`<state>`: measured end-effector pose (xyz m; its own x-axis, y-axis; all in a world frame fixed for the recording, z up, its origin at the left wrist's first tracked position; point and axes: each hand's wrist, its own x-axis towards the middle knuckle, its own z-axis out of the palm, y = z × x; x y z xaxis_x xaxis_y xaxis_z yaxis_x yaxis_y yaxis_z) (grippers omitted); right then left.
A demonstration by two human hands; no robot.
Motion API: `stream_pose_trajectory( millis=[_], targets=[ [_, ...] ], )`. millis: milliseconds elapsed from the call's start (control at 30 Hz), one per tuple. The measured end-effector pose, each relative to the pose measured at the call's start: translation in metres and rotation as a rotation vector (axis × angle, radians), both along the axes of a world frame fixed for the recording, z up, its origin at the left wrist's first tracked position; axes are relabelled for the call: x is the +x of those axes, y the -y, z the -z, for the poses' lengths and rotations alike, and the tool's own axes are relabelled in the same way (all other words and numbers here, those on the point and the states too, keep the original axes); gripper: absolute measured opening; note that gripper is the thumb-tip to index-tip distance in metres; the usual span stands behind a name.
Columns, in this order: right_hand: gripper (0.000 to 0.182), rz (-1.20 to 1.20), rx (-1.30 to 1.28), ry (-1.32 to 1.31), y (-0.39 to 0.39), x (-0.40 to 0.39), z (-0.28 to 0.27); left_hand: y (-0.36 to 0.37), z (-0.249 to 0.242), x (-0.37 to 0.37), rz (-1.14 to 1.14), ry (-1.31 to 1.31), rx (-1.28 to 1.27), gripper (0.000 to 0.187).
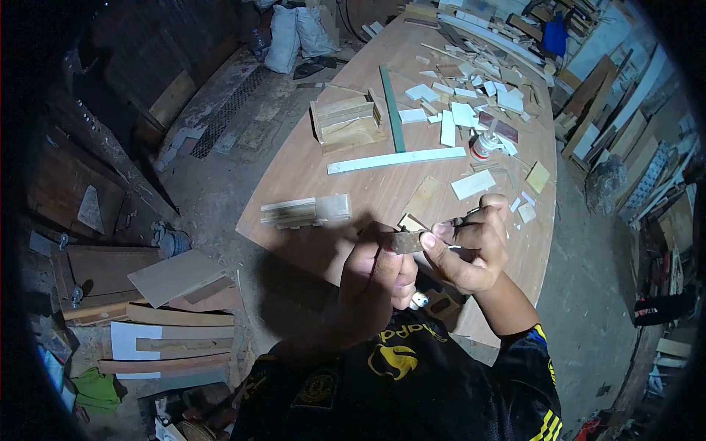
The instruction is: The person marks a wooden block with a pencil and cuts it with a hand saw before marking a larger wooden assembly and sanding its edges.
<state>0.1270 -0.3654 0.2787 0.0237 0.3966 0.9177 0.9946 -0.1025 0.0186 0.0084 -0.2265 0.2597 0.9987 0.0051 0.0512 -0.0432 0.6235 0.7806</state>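
Close in front of my chest, both hands grip a small brown flat piece [407, 242] by its ends. My left hand [376, 268] is closed, thumb and fingers pinching its left end. The thumb and index finger of my right hand [474, 250] pinch the other end, with the remaining fingers curled. A small pale wood piece [412, 223] shows just behind the brown one, between the hands. Whether the brown piece is wood or folded sandpaper, I cannot tell. On the table beyond my left hand lies a grooved wooden block [305, 211].
An open wooden box [347, 123] stands on the table [283, 176] near a green strip [392, 110] and a long white strip [397, 159]. A glue bottle [483, 147] stands by scattered wood offcuts [463, 114]. Boards [184, 342] lie on the floor at left.
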Motion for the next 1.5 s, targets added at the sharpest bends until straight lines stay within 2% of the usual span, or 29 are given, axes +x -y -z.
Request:
stream_pose_trajectory(
  millis=[67,267,400,467,500,533,600,667,833,1033,1100,1133,1200,1433,1500],
  targets=[
    [0.026,-0.010,0.005,0.027,-0.001,0.001,0.000,-0.001,0.005,0.002,0.069,-0.002,-0.090,0.030],
    [0.025,-0.028,0.015,0.044,-0.005,0.001,0.001,0.001,0.008,0.001,0.057,0.039,-0.191,0.028],
    [0.022,-0.024,0.001,0.042,-0.008,0.005,0.002,-0.001,0.004,-0.001,0.122,-0.049,-0.103,0.028],
    [0.021,0.193,-0.054,0.080,-0.013,0.015,0.004,0.012,0.001,-0.005,0.050,-0.271,-0.100,0.026],
    [0.020,0.273,-0.032,0.037,-0.016,0.026,0.001,0.014,0.006,-0.013,0.201,-0.252,0.052,0.026],
    [0.031,0.205,-0.034,-0.010,-0.011,0.042,0.003,0.021,-0.019,-0.019,0.224,-0.111,-0.009,0.027],
    [0.031,0.251,0.021,-0.013,-0.004,0.035,-0.004,0.020,-0.023,-0.014,0.135,-0.253,-0.105,0.029],
    [0.033,0.153,0.121,0.037,-0.002,0.028,-0.005,0.009,-0.019,-0.007,0.094,-0.190,-0.112,0.030],
    [0.030,0.115,0.060,0.053,0.009,0.009,-0.004,0.005,-0.025,-0.007,0.060,-0.160,-0.110,0.030],
    [0.024,0.007,-0.021,0.032,0.008,-0.004,-0.004,-0.001,-0.004,-0.002,0.116,-0.145,-0.164,0.026],
    [0.024,0.000,-0.023,0.035,0.006,-0.005,-0.001,0.002,0.004,-0.002,0.043,0.036,-0.175,0.021],
    [0.024,-0.011,-0.024,0.037,0.005,-0.005,0.000,0.004,0.001,-0.003,0.044,0.037,-0.175,0.021],
    [0.024,0.009,-0.011,0.037,0.004,-0.006,-0.001,0.008,-0.009,-0.005,-0.118,-0.028,-0.044,0.019],
    [0.024,0.003,-0.021,0.080,0.001,-0.007,-0.001,0.006,-0.010,-0.008,-0.124,-0.060,0.028,0.015],
    [0.024,-0.012,-0.012,0.083,0.000,-0.007,-0.002,0.001,-0.003,-0.009,-0.026,-0.018,0.015,0.014]
  ],
)
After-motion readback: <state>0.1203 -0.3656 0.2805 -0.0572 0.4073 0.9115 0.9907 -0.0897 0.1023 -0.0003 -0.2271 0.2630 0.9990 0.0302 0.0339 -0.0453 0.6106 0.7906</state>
